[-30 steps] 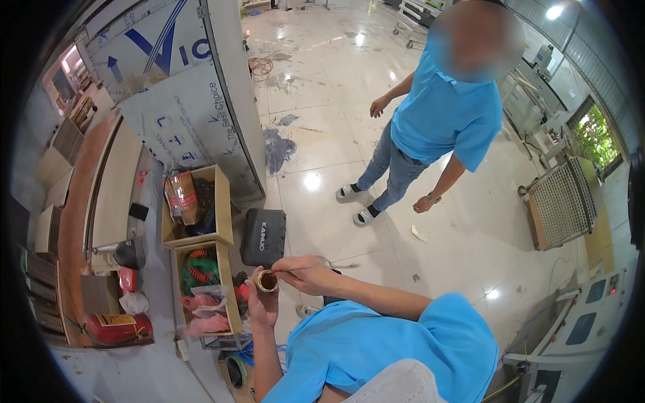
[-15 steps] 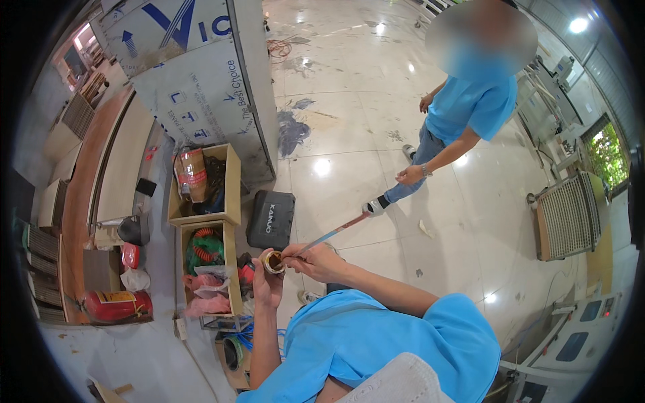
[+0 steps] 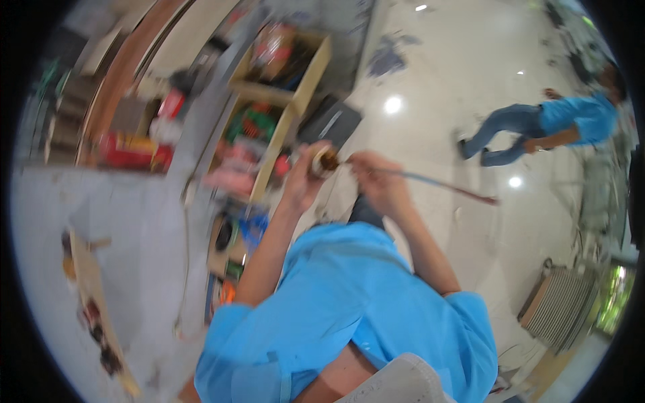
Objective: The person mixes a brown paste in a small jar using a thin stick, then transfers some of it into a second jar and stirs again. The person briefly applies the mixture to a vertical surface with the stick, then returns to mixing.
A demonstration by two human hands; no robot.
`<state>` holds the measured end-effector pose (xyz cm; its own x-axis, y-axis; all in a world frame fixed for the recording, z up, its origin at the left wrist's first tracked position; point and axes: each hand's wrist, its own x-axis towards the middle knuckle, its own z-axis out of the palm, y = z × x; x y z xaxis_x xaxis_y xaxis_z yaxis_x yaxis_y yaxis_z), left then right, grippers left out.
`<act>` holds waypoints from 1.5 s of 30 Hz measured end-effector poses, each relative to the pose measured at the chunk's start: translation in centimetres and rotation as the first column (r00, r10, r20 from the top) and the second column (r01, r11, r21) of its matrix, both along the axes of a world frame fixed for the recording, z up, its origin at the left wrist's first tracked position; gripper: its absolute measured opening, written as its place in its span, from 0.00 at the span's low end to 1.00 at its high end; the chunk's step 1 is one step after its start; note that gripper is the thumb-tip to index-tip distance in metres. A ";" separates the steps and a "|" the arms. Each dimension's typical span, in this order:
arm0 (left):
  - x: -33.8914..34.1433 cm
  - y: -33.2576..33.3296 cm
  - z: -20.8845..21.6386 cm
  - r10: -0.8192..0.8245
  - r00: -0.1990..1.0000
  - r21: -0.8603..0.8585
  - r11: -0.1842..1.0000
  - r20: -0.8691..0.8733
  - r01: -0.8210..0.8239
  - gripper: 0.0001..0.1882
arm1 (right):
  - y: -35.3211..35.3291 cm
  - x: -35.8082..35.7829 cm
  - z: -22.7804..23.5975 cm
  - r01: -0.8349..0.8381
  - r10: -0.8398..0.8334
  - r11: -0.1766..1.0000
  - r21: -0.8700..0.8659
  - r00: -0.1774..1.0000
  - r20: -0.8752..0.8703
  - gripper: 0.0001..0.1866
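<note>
My left hand [image 3: 306, 180] is wrapped round a small round jar [image 3: 326, 162], its open mouth facing up and brown stuff showing inside. Just to the right, my right hand [image 3: 381, 183] pinches a long thin rod [image 3: 447, 185], bluish along the middle and reddish-brown toward its far end. The rod's near tip points at the jar and appears just apart from its rim; blur hides the exact gap. Both hands are held out in front of my blue shirt [image 3: 342, 269].
Open wooden boxes [image 3: 275, 151] with bags and coiled hose stand left of my hands, beside a dark tool case [image 3: 330, 122]. A red fire extinguisher [image 3: 131, 153] lies farther left. Another person in blue [image 3: 571, 119] walks at the far right; a ribbed panel stack [image 3: 563, 305] stands below.
My view has swung round to the right. The rod's near tip has come out of the jar, and its far end now points right. The other person has turned and moved away.
</note>
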<state>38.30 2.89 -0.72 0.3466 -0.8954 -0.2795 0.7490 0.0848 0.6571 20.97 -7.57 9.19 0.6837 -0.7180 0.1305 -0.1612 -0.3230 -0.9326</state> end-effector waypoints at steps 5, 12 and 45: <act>0.7 0.4 2.9 -0.030 0.998 -0.009 1.000 0.056 0.030 0.36 | 0.3 -0.3 1.8 -0.097 0.088 0.993 0.063 0.988 0.129 0.08; 0.7 1.1 5.4 0.002 0.994 0.074 0.997 0.112 -0.010 0.38 | 1.5 0.1 2.8 -0.128 0.128 0.992 0.001 0.988 0.092 0.07; 1.8 1.7 4.2 -0.082 0.991 0.096 0.993 0.104 0.072 0.34 | 0.4 -1.1 0.5 -0.172 0.198 0.963 -0.208 0.974 0.110 0.09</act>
